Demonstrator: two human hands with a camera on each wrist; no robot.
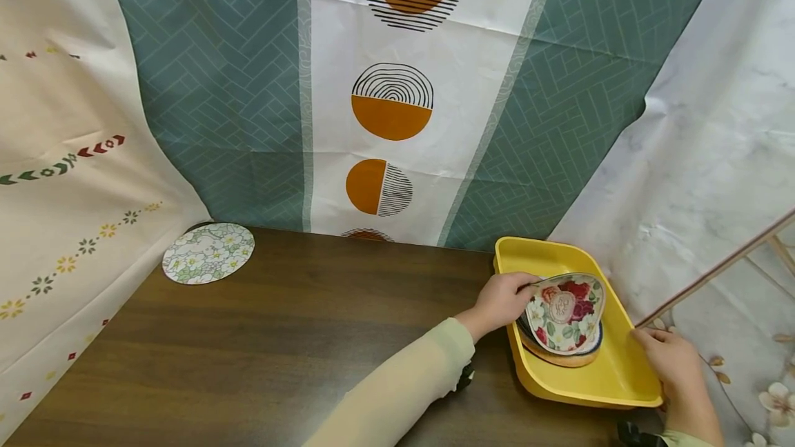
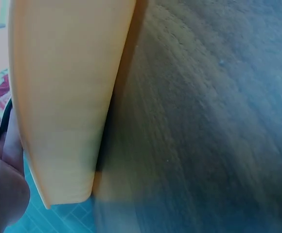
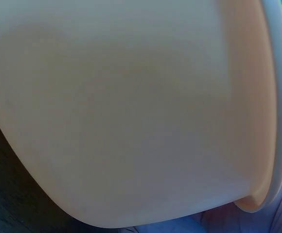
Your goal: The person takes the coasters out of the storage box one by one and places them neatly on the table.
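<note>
My left hand (image 1: 504, 303) reaches over the near-left rim of a yellow tray (image 1: 621, 364) and pinches the edge of a rose-patterned mat (image 1: 574, 323). The mat is tilted above a small stack of round mats (image 1: 562, 360) inside the tray; one has a tan edge, another a blue edge. In the left wrist view, the left fingers (image 2: 14, 141) lie by the tray's rim with a dark edge between them. My right hand (image 1: 673, 363) holds the tray's right rim, thumb on top. The right wrist view is filled by the tray's outer wall (image 3: 131, 121), which hides that hand.
A round mat with white flowers (image 1: 208, 254) lies at the back left of the dark wooden table (image 1: 279, 336). Patterned cloths (image 1: 248, 88) hang behind and on both sides. The tray stands close to the right-hand cloth (image 1: 714, 178).
</note>
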